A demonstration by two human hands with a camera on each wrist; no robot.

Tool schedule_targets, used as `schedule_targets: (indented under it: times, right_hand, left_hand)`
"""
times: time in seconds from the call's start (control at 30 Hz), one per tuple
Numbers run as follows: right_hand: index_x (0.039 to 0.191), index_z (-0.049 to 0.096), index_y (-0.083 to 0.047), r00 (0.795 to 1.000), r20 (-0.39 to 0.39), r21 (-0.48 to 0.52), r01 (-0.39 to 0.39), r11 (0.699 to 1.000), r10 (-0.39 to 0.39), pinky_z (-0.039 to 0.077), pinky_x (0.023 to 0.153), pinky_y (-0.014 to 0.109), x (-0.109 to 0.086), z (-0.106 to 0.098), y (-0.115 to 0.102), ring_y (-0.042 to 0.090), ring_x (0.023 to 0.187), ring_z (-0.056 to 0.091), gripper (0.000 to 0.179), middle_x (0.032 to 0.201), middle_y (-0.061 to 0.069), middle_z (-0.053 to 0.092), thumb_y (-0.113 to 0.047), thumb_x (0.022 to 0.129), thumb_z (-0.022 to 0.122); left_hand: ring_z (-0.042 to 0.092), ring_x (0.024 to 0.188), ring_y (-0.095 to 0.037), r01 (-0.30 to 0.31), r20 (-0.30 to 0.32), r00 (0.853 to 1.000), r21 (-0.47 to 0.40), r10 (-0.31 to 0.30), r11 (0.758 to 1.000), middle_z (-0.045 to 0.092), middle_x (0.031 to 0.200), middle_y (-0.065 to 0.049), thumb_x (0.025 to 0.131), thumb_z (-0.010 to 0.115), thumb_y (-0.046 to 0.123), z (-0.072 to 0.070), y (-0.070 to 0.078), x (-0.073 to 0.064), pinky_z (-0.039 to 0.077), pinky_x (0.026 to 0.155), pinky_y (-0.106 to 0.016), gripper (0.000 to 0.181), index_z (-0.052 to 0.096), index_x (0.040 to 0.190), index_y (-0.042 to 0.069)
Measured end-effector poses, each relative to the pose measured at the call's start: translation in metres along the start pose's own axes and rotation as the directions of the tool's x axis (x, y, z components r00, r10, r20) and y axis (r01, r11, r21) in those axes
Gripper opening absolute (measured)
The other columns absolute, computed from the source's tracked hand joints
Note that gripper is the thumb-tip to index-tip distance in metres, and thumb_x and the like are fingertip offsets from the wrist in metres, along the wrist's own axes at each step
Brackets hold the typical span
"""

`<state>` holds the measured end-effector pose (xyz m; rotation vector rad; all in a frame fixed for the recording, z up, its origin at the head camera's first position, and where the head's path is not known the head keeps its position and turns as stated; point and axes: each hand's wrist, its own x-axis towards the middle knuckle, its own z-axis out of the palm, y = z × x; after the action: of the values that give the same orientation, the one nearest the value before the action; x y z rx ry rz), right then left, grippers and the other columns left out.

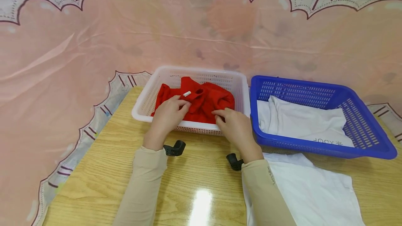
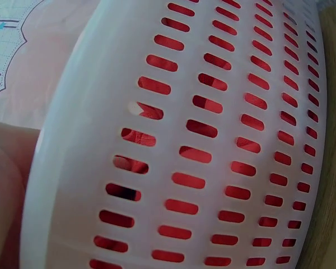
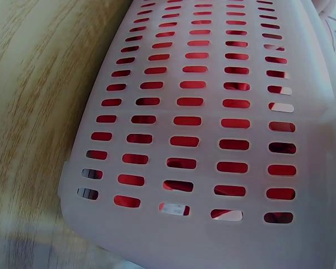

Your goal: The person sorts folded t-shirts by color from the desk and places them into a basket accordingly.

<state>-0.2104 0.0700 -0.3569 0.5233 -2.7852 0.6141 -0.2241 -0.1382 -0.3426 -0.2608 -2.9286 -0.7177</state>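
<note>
Red cloth (image 1: 221, 97) bunched inside white basket (image 1: 201, 125), white tag (image 1: 187, 93) showing. Left hand (image 1: 168, 114), right hand (image 1: 236, 125) reach over near rim, fingers bent at cloth — pinching or not, cannot tell. Sleeve print (image 1: 270, 175) too small to read. Wood-grain bench (image 1: 103, 177) — pink scalloped sheet (image 1: 201, 30) behind.

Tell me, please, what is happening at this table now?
A person has the left grip and right grip at a bunched red cloth inside a white basket; whether they pinch it is hard to tell. To the right, a blue basket holds folded white cloth. Another white cloth lies on the wooden table.
</note>
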Motion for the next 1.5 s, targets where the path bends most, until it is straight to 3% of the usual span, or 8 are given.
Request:
schedule_targets:
  times: [0.13, 0.57, 0.77, 0.93, 1.23, 1.5]
  right_hand:
    - [0.105, 0.068, -0.022, 1.000, 0.005, -0.006, -0.002, 1.000, 0.002, 0.044, 0.055, 0.031, 0.0006, -0.0002, 0.0000, 0.019, 0.069, 0.057, 0.024, 0.097, -0.001, 0.064, -0.021, 0.086, 0.053]
    - [0.105, 0.067, -0.024, 1.000, -0.001, -0.020, -0.012, 1.000, 0.012, 0.045, 0.059, 0.034, 0.0001, 0.0003, -0.0004, 0.019, 0.072, 0.058, 0.024, 0.093, -0.004, 0.062, -0.023, 0.086, 0.051]
    - [0.107, 0.065, -0.025, 1.000, -0.014, 0.003, -0.027, 1.000, 0.027, 0.047, 0.070, 0.040, 0.0002, -0.0005, -0.0010, 0.021, 0.091, 0.059, 0.025, 0.111, 0.000, 0.058, -0.025, 0.086, 0.052]
    - [0.108, 0.064, -0.025, 0.998, -0.031, 0.022, -0.058, 0.998, 0.059, 0.044, 0.080, 0.047, 0.0006, -0.0008, -0.0007, 0.023, 0.110, 0.050, 0.025, 0.124, 0.005, 0.052, -0.025, 0.086, 0.053]
    - [0.109, 0.063, -0.025, 0.992, -0.046, 0.045, -0.118, 0.992, 0.120, 0.040, 0.081, 0.053, -0.0005, -0.0001, 0.0000, 0.022, 0.118, 0.043, 0.025, 0.131, 0.003, 0.045, -0.026, 0.086, 0.052]
    - [0.113, 0.060, -0.022, 0.986, -0.102, 0.070, -0.122, 0.990, 0.128, 0.037, 0.086, 0.053, 0.0007, 0.0000, 0.0025, 0.022, 0.122, 0.037, 0.029, 0.137, 0.002, 0.038, -0.024, 0.085, 0.055]
  left_hand:
    - [0.048, 0.110, -0.022, 0.004, 0.005, 1.000, 0.022, -0.004, 1.000, 0.052, 0.119, -0.004, 0.091, 0.047, 0.030, 0.0003, 0.0009, 0.0006, 0.037, 0.090, -0.041, 0.031, 0.063, 0.113, 0.017]
    - [0.046, 0.112, -0.022, 0.027, 0.003, 1.000, 0.036, -0.027, 0.999, 0.049, 0.123, -0.006, 0.089, 0.048, 0.032, 0.0020, 0.0003, 0.0000, 0.037, 0.091, -0.042, 0.029, 0.064, 0.109, 0.018]
    - [0.041, 0.118, -0.025, 0.051, -0.005, 0.999, 0.036, -0.051, 0.998, 0.043, 0.131, -0.009, 0.089, 0.049, 0.033, 0.0017, -0.0008, 0.0000, 0.035, 0.092, -0.045, 0.029, 0.062, 0.110, 0.018]
    - [0.039, 0.119, -0.026, 0.061, -0.005, 0.998, 0.037, -0.061, 0.997, 0.040, 0.133, -0.009, 0.088, 0.049, 0.034, 0.0014, -0.0007, 0.0005, 0.035, 0.091, -0.048, 0.030, 0.061, 0.111, 0.019]
    - [0.036, 0.121, -0.027, 0.066, 0.003, 0.998, 0.047, -0.067, 0.997, 0.036, 0.136, -0.008, 0.089, 0.048, 0.035, 0.0013, -0.0007, -0.0001, 0.035, 0.090, -0.051, 0.031, 0.059, 0.114, 0.020]
    - [0.033, 0.124, -0.028, 0.060, 0.008, 0.998, 0.044, -0.060, 0.997, 0.033, 0.138, -0.008, 0.088, 0.050, 0.034, -0.0005, 0.0000, 0.0007, 0.033, 0.090, -0.055, 0.034, 0.057, 0.117, 0.019]
